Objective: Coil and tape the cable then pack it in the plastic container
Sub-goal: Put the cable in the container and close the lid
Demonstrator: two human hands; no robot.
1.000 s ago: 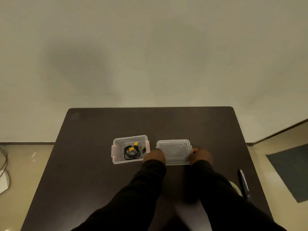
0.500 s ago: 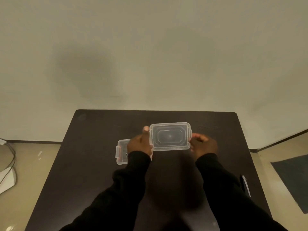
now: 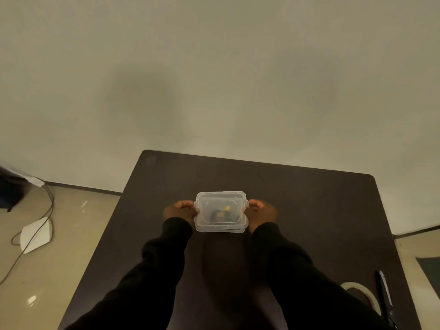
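Note:
A small clear plastic container (image 3: 220, 228) stands in the middle of the dark table (image 3: 309, 210). Its clear lid (image 3: 221, 198) lies on top of it. Through the lid I see the coiled black cable (image 3: 220, 216) with yellow tape on it. My left hand (image 3: 179, 210) grips the left end of the lid and box. My right hand (image 3: 260, 211) grips the right end. The fingers of both hands curl around the side clips.
A roll of tape (image 3: 359, 294) and a dark pen-like tool (image 3: 383, 294) lie at the table's near right corner. On the floor to the left are a white device (image 3: 35, 234) and a black cord (image 3: 31, 239). A plain wall stands behind the table.
Both hands lifted the lid from the table on the right, carried it left and set it on the container. The view has also shifted left.

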